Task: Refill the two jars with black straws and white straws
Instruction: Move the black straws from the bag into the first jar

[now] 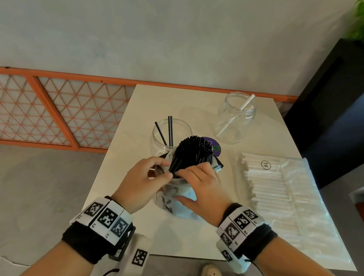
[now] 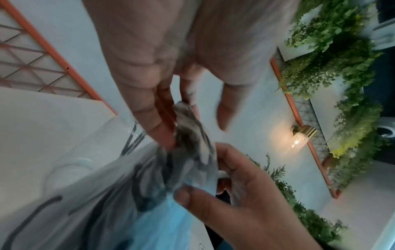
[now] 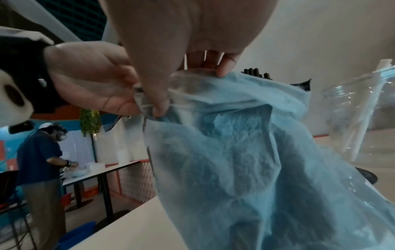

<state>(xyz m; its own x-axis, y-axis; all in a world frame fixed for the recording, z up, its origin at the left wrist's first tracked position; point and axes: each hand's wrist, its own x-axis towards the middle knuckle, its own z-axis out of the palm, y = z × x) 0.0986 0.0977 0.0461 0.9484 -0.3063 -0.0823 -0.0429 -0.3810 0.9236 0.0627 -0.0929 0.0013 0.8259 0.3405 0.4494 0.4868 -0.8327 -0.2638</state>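
Both hands hold a thin bluish plastic bag point(image 1: 178, 205) upright in the middle of the white table point(image 1: 186, 237). A thick bundle of black straws point(image 1: 192, 153) sticks out of its top. My left hand point(image 1: 159, 173) pinches the bag's rim on the left. My right hand point(image 1: 187, 175) pinches the rim point(image 3: 192, 81) beside it between thumb and fingers. Just behind the bag is a clear jar point(image 1: 172, 136) holding three black straws. A second clear jar point(image 1: 237, 117), holding one white straw, is at the back right. A flat pack of white straws point(image 1: 277, 195) lies to the right.
A black planter point(image 1: 339, 91) with green leaves stands past the table's right edge. An orange lattice fence point(image 1: 51, 106) runs behind the table. The table's front edge is near my wrists. In the right wrist view another person point(image 3: 40, 160) works at a far table.
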